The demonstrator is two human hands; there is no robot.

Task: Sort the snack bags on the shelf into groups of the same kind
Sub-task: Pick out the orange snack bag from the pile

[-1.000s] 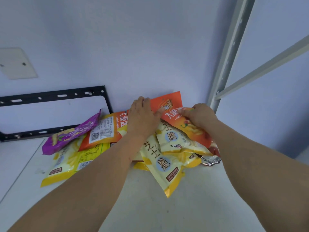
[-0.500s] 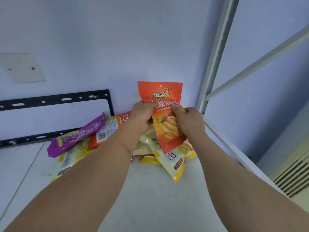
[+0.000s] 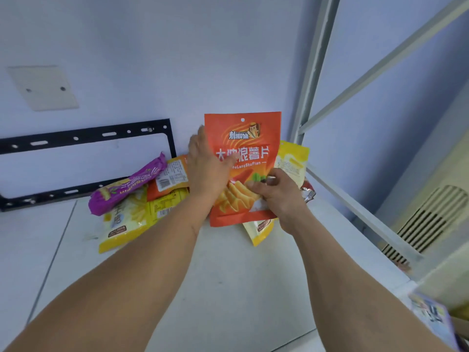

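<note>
The pale wall (image 3: 177,59) fills most of what I see, with the white shelf (image 3: 228,275) spreading below it toward six o'clock and the grey shelf frame (image 3: 312,72) rising at one o'clock. A black slotted bracket (image 3: 83,135) runs along the wall at nine o'clock, a blank cover plate (image 3: 43,87) above it at ten. The snack bags sit heaped against the wall at the centre. I hold the orange chip bag (image 3: 243,138) upright, front toward me, above the heap. My left hand (image 3: 205,168) lies on its left edge, thumb across the front, the fingers behind it where I cannot see them. My right hand (image 3: 276,196) pinches its lower right part, fingers curled onto the front. At nine o'clock from this bag a purple bag (image 3: 121,189) lies tilted over a yellow bag (image 3: 127,224), with another orange bag (image 3: 172,176) showing its back label just beside my left wrist. At three o'clock a yellow bag's back (image 3: 291,161) leans against the wall, and one more yellow bag (image 3: 258,232) pokes out under the held one.
</note>
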